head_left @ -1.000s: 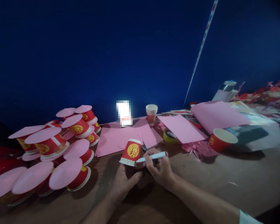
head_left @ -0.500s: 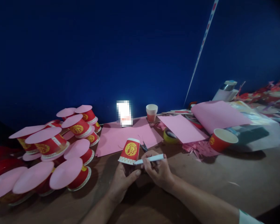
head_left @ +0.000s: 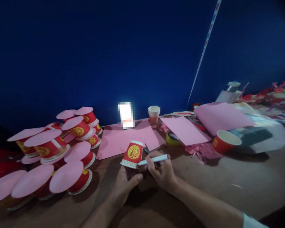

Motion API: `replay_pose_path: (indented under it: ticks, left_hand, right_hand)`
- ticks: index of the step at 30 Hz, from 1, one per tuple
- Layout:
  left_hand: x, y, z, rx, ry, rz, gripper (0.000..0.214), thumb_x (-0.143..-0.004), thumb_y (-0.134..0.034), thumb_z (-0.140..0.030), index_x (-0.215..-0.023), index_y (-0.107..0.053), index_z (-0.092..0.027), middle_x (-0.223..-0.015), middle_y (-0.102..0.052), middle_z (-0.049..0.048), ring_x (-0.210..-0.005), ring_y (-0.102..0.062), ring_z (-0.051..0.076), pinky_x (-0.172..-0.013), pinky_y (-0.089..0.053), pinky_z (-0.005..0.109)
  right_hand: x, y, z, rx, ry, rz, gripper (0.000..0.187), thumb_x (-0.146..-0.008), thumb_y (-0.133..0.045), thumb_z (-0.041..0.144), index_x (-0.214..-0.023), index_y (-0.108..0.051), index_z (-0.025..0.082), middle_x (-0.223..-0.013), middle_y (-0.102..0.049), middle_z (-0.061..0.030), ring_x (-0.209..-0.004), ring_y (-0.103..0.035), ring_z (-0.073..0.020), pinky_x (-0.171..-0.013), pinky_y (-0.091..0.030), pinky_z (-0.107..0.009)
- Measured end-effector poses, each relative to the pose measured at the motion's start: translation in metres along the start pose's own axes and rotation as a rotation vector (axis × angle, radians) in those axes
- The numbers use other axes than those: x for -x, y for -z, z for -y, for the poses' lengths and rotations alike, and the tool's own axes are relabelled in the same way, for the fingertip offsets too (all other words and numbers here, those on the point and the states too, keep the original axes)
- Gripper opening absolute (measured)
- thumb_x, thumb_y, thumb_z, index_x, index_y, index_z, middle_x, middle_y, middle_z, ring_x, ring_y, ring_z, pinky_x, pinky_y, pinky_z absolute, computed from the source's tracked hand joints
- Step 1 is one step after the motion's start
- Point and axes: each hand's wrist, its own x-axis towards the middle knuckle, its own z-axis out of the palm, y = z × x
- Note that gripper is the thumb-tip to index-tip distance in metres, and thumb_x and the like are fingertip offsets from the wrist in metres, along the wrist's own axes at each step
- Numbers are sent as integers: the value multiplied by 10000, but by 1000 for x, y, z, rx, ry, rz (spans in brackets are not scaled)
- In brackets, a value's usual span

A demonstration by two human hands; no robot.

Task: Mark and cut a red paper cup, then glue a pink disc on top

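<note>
A red paper cup (head_left: 134,153) with a round gold emblem is held upside down in my left hand (head_left: 125,185). Some fingers of that hand are hidden inside or behind the cup, while the thumb shows in front. My right hand (head_left: 161,172) pinches a white marker (head_left: 155,159), its tip at the cup's patterned white rim. A zigzag line runs along the rim. Behind my right fingers lies a dark pair of scissors (head_left: 146,148), partly covered. Pink paper sheets (head_left: 114,141) lie just beyond the cup.
At left stand several red cups topped with pink paper discs (head_left: 66,177). A stack of white cups (head_left: 154,114) stands at the back, a yellow tape roll (head_left: 172,139) right of centre. Farther right are a tilted red cup (head_left: 226,142) and pink paper scraps (head_left: 199,152).
The marker has shifted slightly right along the cup's rim with my right hand. My left hand and the cup have barely moved.
</note>
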Motion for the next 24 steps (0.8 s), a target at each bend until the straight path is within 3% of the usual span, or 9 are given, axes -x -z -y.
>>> replay_pose_path:
  ticks: [13,24]
  left_hand:
    - [3,-1,0,31,-11,-15,474,-666,-700,-311,-1082,-521,-170,-1053,-638,114,-1024,-573,277,-911,-415,403]
    - [3,-1,0,115,-33,-35,690,-697,-664,-358,-1296,-364,-193,-1180,-569,126,-1147,-485,291,-995,-348,430]
  right_hand:
    - [0,1,-2,-2,-16,-6,121,-825,-490,221,-721,-538,182,-596,-615,11,-526,-585,-110,-559,-473,-198]
    - [3,-2,-4,-28,-67,37,116,-810,-510,226,-708,-538,178,-581,-597,5,-524,-575,-117,-526,-467,-200]
